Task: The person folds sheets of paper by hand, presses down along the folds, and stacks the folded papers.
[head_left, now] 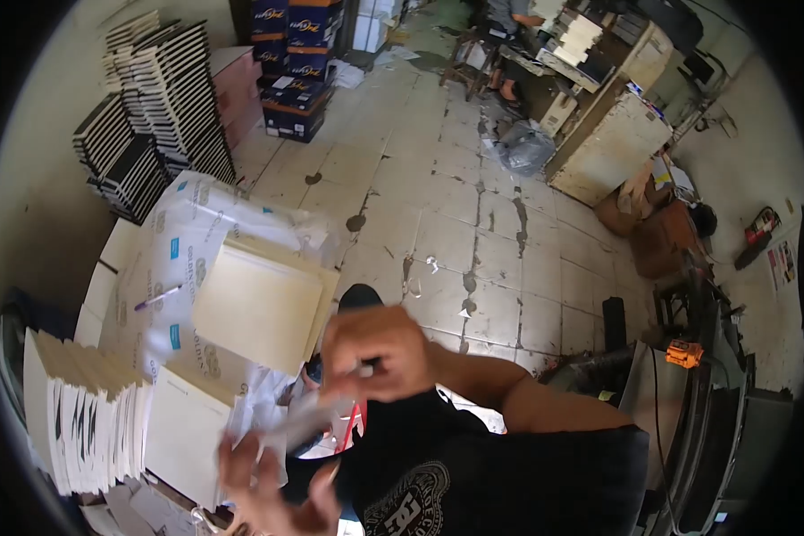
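My right hand (375,353) is raised in front of my chest, its fingers curled around something small and greyish that I cannot make out. Lower and to the left is my left hand (277,491), blurred by motion, with its thumb and fingers apart. A pale, smeared strip (308,422) stretches between the two hands; its kind is unclear, and I cannot tell whether the left fingers touch it. Beside the left hand lies a cream book block (186,433). Further up, a stack of cream sheets or covers (259,299) rests on a printed white wrapper (174,241).
A row of book blocks (85,420) stands at the left, near a purple pen (158,297). Tall stacks of dark-covered books (174,103) and blue boxes (299,89) line the back left. Another person (509,18) is at a far workbench. An orange tool (684,354) is at the right.
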Available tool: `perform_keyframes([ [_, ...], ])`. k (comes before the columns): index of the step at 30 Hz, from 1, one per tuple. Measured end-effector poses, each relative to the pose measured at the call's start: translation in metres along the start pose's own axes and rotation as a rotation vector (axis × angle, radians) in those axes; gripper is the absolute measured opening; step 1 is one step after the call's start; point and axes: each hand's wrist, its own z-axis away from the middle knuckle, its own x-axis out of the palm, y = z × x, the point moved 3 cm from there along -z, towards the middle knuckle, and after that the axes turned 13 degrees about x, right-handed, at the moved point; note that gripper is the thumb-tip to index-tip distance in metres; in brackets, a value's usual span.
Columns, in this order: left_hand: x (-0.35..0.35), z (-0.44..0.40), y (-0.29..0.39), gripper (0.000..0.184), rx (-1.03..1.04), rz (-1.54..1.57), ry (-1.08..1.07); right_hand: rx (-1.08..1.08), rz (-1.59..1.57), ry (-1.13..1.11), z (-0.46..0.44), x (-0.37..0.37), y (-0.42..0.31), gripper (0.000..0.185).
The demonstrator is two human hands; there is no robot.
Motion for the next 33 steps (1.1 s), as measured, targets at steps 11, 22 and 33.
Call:
perform_keyframes([
  [11,0.055,0.086,-0.014,0.019,-0.387,0.035,-0.118,0.437,-0.291,-0.15,0.057,0.077,0.054,0.018],
  [22,0.04,0.108,-0.012,0.018,-0.409,0.066,0.077,0.468,-0.328,-0.128,0.055,0.105,0.05,0.01],
  [33,-0.192,0.257,-0.132,0.012,-0.724,-1.067,0.573,0.099,0.011,0.315,0.026,-0.107,0.072,0.024],
])
